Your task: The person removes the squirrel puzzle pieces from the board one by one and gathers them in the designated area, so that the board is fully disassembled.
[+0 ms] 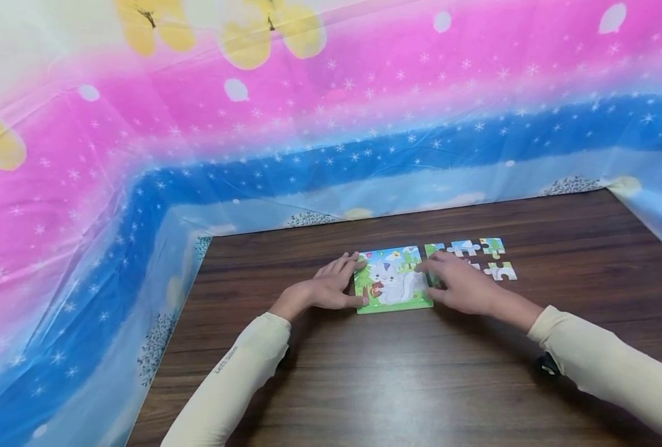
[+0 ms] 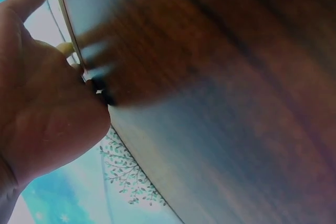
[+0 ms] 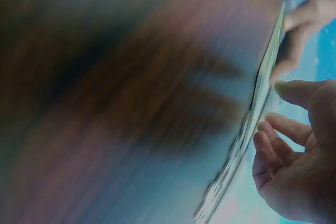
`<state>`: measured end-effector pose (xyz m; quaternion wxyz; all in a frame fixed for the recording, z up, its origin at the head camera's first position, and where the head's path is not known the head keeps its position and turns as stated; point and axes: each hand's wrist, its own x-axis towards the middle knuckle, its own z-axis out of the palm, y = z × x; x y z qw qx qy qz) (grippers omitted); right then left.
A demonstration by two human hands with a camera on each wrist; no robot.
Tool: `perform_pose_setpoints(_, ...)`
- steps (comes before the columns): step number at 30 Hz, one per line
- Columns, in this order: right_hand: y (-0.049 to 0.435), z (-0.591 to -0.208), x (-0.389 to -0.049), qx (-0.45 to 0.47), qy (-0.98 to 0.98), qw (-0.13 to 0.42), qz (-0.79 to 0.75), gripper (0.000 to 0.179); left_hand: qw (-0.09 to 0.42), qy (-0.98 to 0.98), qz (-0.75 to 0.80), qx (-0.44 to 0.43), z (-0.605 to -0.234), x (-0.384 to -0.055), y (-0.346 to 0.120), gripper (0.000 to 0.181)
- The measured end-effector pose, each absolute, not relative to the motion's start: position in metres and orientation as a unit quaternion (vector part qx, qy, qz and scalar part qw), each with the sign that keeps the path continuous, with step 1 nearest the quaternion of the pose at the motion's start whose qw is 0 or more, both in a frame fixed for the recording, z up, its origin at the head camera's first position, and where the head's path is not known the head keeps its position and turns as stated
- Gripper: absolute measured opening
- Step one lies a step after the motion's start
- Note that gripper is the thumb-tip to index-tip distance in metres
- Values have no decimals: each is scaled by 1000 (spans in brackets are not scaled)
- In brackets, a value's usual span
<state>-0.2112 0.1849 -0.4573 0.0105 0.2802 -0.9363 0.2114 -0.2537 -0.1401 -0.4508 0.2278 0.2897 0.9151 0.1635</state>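
Note:
A square picture puzzle [image 1: 389, 280] with a grey-white cartoon animal and a green border lies flat on the wooden table. My left hand [image 1: 327, 285] is at its left side, thumb by the lower corner and fingers stretched along the upper part, touching the edge. Over the right side reaches my right hand [image 1: 467, 288], fingers spread and slightly bent. In the right wrist view, the right fingertips [image 3: 281, 85] appear close to the puzzle's thin edge [image 3: 265, 72], and whether they touch is unclear. Several loose jigsaw pieces [image 1: 494, 247] lie just beyond the right hand, some partly hidden by it.
The dark brown wooden table [image 1: 364, 385] extends in front of the puzzle and to both sides. A pink and blue patterned cloth [image 1: 331, 136] hangs along the table's back and left edges, and also at the far right.

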Motion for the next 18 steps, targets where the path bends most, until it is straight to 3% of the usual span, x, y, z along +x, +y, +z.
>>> perform_pose_setpoints(11, 162, -455, -201, 272, -946, -16, 176, 54, 230, 932, 142, 243, -450, -252, -130, 94)
perform_pose_setpoints(18, 161, -453, -205, 253, -944, -36, 207, 47, 190, 949, 78, 237, -452, -252, -117, 97)
